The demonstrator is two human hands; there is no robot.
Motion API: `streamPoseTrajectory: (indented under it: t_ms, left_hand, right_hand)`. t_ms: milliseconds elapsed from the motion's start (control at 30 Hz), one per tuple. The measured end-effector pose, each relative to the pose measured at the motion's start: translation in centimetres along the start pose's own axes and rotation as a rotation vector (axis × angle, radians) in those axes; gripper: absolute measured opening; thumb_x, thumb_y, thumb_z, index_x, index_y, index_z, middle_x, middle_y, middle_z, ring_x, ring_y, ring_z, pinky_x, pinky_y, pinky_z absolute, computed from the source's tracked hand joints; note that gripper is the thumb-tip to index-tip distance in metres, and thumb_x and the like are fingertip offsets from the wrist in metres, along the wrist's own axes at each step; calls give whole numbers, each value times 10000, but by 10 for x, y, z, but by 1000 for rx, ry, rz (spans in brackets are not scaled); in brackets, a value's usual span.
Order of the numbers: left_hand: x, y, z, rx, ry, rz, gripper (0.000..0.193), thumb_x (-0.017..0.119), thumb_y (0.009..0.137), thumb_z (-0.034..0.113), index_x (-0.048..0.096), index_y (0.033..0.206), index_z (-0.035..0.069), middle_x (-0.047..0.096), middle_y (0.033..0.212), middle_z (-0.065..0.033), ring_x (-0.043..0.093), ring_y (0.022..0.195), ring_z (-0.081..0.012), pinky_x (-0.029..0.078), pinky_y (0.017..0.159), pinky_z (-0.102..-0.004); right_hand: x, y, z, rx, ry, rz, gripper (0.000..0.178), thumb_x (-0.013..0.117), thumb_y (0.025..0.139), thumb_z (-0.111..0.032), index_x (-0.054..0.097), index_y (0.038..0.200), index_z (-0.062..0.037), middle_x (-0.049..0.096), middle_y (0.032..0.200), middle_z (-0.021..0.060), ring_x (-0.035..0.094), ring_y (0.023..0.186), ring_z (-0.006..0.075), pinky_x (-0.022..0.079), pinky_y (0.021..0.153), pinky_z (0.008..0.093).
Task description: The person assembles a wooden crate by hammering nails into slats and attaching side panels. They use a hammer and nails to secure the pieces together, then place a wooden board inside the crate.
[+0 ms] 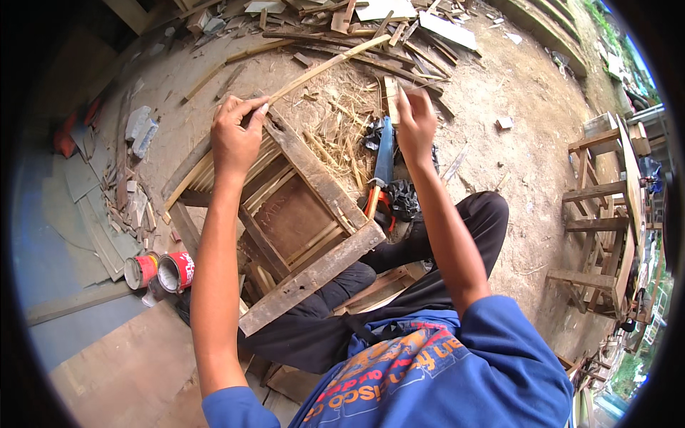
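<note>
My left hand (239, 132) pinches one end of a long, thin bamboo strip (332, 63) between thumb and fingers, just above the corner of a worn wooden frame (305, 158). The strip slants up to the right, over the ground. My right hand (416, 121) is raised apart from the strip, its fingers closed and slightly blurred; what they hold, if anything, I cannot make out. Over my lap and legs leans the frame, with slats on one side and a brown panel (296, 217) inside. A handsaw (383, 158) with a blue blade and orange handle lies between frame and right forearm.
Shavings (339, 146) and black plastic (404, 200) lie beside the saw. Scrap wood (385, 53) is heaped at the far side. Two red cans (175, 272) stand at left, near broken blocks (141, 130). Wooden furniture frames (599, 214) stand at right.
</note>
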State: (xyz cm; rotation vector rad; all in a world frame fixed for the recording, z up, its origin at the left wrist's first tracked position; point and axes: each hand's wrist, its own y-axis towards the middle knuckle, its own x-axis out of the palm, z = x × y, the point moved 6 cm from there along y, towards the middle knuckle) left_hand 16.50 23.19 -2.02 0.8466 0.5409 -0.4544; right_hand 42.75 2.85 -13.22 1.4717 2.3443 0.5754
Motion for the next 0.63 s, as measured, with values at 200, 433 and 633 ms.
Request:
streamPoseTrajectory:
  t_ms: [200, 433, 633]
  left_hand:
    - [2, 2, 5, -24, 66, -22, 190, 716, 892, 66, 786, 1066, 94, 616, 830, -70, 610, 815, -223, 488, 767, -333]
    - [6, 1, 0, -30, 88, -31, 163, 719, 914, 103, 777, 1063, 68, 636, 876, -56, 602, 858, -167, 479, 785, -299]
    - [-15, -5, -3, -77, 30, 78, 165, 766, 874, 159, 792, 1022, 92, 620, 840, -71, 598, 840, -208, 480, 796, -336]
  right_hand:
    - [-71, -254, 205, 596, -598, -633, 124, 634, 838, -89, 711, 883, -3, 714, 927, 265, 694, 920, 464, 558, 859, 522]
    - [-51, -315, 239, 385, -872, -887, 592, 767, 788, -156, 511, 1315, -70, 548, 1260, 236, 595, 1174, 436, 534, 934, 503]
    - [-26, -289, 247, 697, -890, -1037, 786, 779, 836, -462, 407, 1456, -156, 564, 1377, 219, 601, 1250, 394, 462, 1027, 587]
